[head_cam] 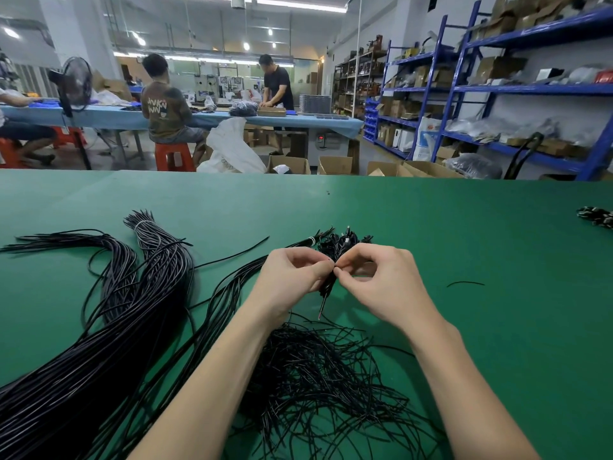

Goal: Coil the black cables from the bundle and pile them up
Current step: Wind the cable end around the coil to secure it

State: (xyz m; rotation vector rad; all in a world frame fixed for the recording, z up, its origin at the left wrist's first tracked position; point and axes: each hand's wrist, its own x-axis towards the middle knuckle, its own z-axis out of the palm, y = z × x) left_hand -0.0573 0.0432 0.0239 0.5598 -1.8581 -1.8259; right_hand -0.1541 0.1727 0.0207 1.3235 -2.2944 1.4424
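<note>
Green counter (pixel 464 260) in a workshop, shelves right, people at benches behind. Left hand (pixel 292 277) and right hand (pixel 381 280) both pinch one small coil (pixel 326 287) between them, fingers (pixel 320 268) curled tight, just above the loose ties (pixel 318 376). Cable looks light, thin, springy: likely to unwind unless held at the waist where the wrap sits. Finished pile (pixel 341 242) just behind the hands. Bundle (pixel 99 327) lies left, tied near its far end. Stray strands cross under the left forearm, could snag.
</note>
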